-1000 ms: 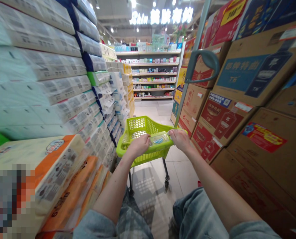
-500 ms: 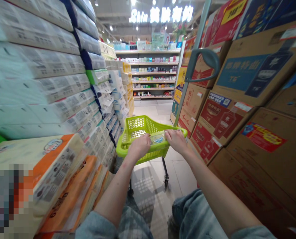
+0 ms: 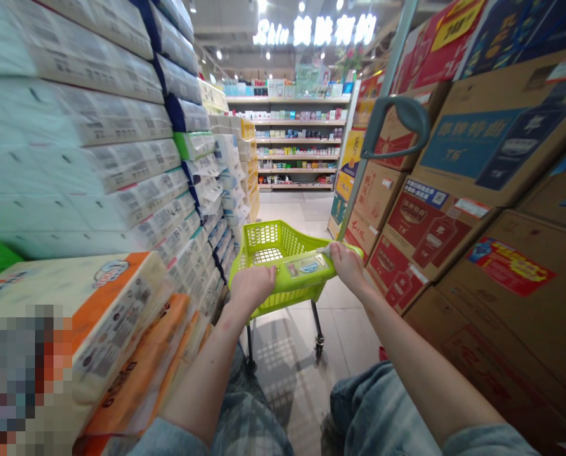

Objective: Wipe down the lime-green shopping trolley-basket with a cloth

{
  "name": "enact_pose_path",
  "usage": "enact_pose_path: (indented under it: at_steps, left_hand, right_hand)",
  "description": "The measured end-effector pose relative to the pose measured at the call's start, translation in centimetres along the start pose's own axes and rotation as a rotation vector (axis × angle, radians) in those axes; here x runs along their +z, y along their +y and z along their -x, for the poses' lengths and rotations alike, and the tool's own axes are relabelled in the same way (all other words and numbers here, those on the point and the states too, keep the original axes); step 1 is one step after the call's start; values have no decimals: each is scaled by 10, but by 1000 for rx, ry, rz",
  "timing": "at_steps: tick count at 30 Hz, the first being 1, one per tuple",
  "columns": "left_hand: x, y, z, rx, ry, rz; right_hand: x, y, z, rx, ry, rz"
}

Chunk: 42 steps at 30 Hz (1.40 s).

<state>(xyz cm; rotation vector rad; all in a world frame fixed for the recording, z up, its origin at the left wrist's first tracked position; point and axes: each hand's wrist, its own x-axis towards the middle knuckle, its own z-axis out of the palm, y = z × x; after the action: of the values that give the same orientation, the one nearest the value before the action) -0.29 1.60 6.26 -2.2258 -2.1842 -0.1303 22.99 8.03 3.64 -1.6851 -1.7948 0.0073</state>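
1. A lime-green, perforated plastic shopping cart (image 3: 292, 297) stands on the pale tiled floor (image 3: 347, 329).
2. It looks light, stiff and easy to roll; its smooth green plastic handle bar (image 3: 306, 267) may be slippery, so gripping near both ends seems best.
3. The left bare hand (image 3: 254, 285) is clamped over the bar's left part, the right bare hand (image 3: 348, 265) over its right end.
4. White plastic-wrapped packs (image 3: 121, 168) rise at left, brown cardboard cartons (image 3: 473, 149) at right.

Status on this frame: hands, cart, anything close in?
Left hand, right hand gripping handlebar. Lime-green shopping cart, wheels on tiled floor. Tissue packs close on left; cartons on right.
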Motion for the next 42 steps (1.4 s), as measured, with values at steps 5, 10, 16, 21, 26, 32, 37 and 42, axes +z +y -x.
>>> enact_pose_path:
  at_steps: [5,10,16,21,26,32,37,42]
  left_hand:
    - [2,11,3,-4,55,-8]
    - [5,16,4,21,73,1]
    - [6,22,5,-10,102,-16]
    - [5,26,8,-14,99,-14]
    - [5,26,9,-3,112,-18]
    - [6,28,9,0,143,-25]
    - [7,34,10,-37,149,-17]
    - [9,37,7,-61,165,17]
  right_hand:
    - [5,4,9,-27,175,-376]
    - [-1,-19,17,-231,-10,-201]
    - [-6,-35,-8,-278,-198,106]
    - [0,-37,-19,-324,-273,161]
    - [6,-35,-9,-410,-229,41]
    - [10,-43,-8,-406,-191,112]
    - [12,-48,-9,-362,-148,169]
    - [13,-37,-4,-241,58,-37]
